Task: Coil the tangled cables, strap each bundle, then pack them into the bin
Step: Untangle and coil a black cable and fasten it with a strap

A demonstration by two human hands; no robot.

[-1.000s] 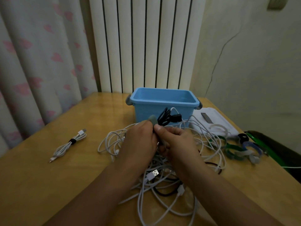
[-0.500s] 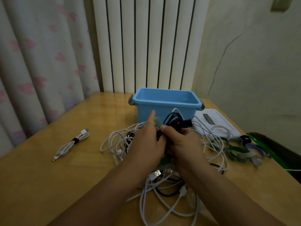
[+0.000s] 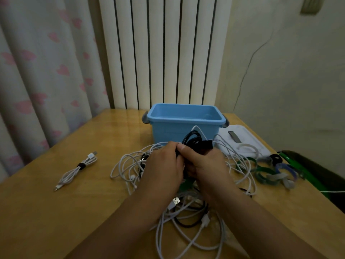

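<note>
- Sprawling nearest on the wooden surface [image 3: 46, 212], a tangle of loose white and black cables [image 3: 188, 217] lies under both wrists; how many cannot be told.
- Left hand [image 3: 162, 171] and right hand [image 3: 203, 169] both grasp one coiled black cable bundle [image 3: 194, 142], loops upright, thumbs meeting at its waist.
- One strapped white cable bundle [image 3: 76, 170] lies well apart, leftward.
- Several green and grey straps [image 3: 268, 176] lie right, nearer the right hand.
- One open blue plastic bin [image 3: 184, 116] stands directly beyond the held bundle.
</note>
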